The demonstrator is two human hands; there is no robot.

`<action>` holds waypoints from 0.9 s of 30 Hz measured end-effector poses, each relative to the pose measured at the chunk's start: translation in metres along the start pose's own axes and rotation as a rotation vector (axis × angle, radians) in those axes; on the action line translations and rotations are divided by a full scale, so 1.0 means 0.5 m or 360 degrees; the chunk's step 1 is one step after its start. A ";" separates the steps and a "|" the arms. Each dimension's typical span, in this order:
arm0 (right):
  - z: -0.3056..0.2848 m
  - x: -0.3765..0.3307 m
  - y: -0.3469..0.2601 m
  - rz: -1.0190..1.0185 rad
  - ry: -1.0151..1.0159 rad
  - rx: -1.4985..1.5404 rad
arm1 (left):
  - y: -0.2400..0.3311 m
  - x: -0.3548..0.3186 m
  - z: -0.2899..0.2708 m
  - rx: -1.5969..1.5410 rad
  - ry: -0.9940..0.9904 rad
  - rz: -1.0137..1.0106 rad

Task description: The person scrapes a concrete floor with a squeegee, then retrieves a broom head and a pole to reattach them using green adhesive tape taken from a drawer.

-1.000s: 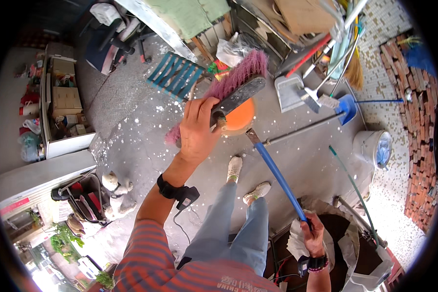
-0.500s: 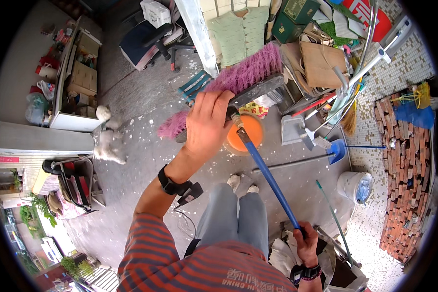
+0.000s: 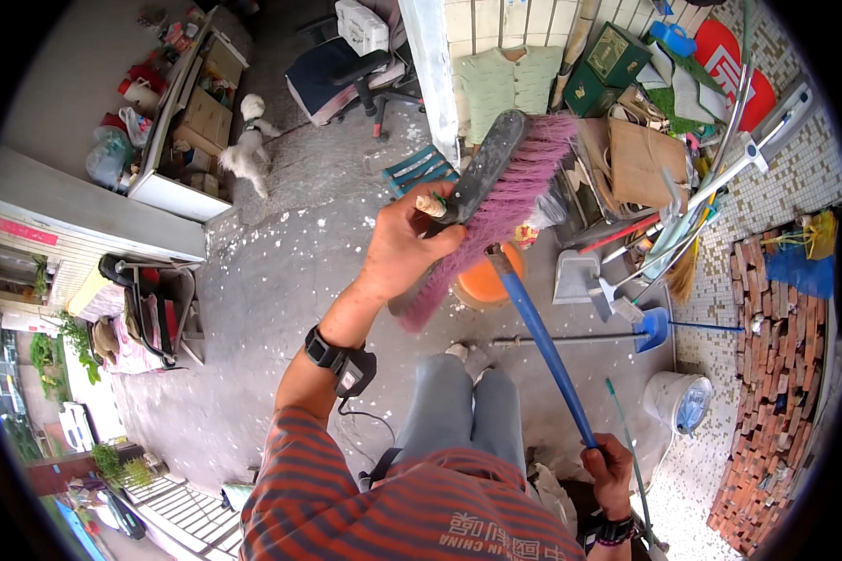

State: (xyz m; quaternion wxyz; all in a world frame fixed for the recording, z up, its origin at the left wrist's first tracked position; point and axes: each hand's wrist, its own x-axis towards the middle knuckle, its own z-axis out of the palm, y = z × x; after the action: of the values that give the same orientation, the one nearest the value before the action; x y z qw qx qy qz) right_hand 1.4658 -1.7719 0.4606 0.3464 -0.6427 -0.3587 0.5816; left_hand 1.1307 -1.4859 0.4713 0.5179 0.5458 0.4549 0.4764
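My left hand is closed around the socket of a broom head, which has a dark block and pinkish-purple bristles. A pale, worn stub sticks out of the socket beside my thumb. The head is tilted, its bristles facing right. In my right hand, lower right, is the lower end of a blue broom handle. The handle's upper end is bare and apart from the broom head, just below the bristles. An orange round stool or lid shows behind them on the floor.
A long-handled blue dustpan, a grey dustpan and a white bucket stand to the right. Beyond them is a brick stack. A white dog stands near the cabinet, left of an office chair.
The blue handle has come out of the broom head's socket. My left hand has turned the head so its bristles face right. The dog has moved farther away, and my view has shifted.
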 end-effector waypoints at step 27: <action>-0.036 -0.027 -0.050 -0.0191 -0.0007 -0.0425 | 0.119 -0.084 0.007 0.1857 0.0501 0.1115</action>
State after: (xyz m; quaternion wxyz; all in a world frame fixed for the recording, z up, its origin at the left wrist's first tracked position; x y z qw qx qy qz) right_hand 1.4812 -1.7717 0.4903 0.2911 -0.6592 -0.4713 0.5085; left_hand 1.1288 -1.5309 0.5287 -0.1161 0.7738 0.5032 0.3667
